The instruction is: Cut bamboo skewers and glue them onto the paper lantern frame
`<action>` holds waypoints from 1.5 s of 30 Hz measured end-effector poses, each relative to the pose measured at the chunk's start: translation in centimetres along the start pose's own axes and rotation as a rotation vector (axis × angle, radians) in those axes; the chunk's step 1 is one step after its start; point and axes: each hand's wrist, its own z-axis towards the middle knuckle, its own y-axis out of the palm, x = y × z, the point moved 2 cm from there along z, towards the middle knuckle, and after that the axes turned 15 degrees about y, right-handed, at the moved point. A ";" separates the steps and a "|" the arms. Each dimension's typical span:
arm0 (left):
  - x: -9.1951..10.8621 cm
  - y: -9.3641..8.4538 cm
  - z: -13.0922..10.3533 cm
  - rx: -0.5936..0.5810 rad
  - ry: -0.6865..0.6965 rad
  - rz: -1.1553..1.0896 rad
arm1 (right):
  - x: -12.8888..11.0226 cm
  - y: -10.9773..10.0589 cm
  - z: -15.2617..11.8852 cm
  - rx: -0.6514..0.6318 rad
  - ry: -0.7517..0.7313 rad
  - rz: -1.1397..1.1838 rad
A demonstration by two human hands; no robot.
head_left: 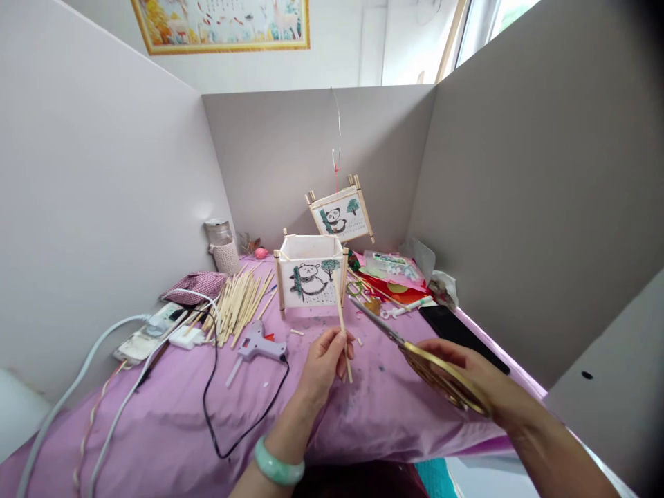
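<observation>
Pinched in my left hand is a thin wooden stick, held nearly upright in front of the panda lantern. My right hand grips gold-handled scissors by the loops; their blades point up and left, a short way right of the stick and apart from it. The lantern is a box of white panels with a panda drawing and wooden corner posts, standing on the cloth. Behind it a second panda lantern hangs tilted from a wire. Small cut stick pieces lie near my left hand.
To the left lie a glue gun with its black cord, a pile of wooden sticks, a power strip with cables and a jar. At right are a black phone-like slab and craft packets. Grey partitions enclose the table.
</observation>
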 end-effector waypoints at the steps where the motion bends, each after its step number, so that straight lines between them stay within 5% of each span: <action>1: 0.0 0.0 0.0 0.015 -0.008 0.011 | 0.2 0.4 -0.3 -0.034 -0.024 0.105; 5: 0.0 -0.2 -0.2 0.048 -0.019 0.087 | 1.2 3.3 -0.8 -0.298 -0.192 0.358; 9: -0.1 -0.3 -0.1 0.077 0.007 0.081 | 1.7 6.9 -0.8 -0.483 -0.209 0.269; 13: -0.1 0.0 -0.1 0.029 0.066 -0.015 | 0.6 8.3 -0.9 -0.343 -0.250 0.143; 18: -0.2 0.2 -0.1 -0.009 0.105 -0.140 | 0.0 7.6 -0.7 -0.046 -0.242 -0.159; 27: -0.2 0.2 -0.1 -0.031 0.028 -0.030 | 0.2 6.8 -0.6 0.403 -0.463 -0.746; 45: -0.6 -0.3 -0.4 -0.036 -0.019 0.054 | 0.8 6.8 -0.4 0.464 -0.565 -0.940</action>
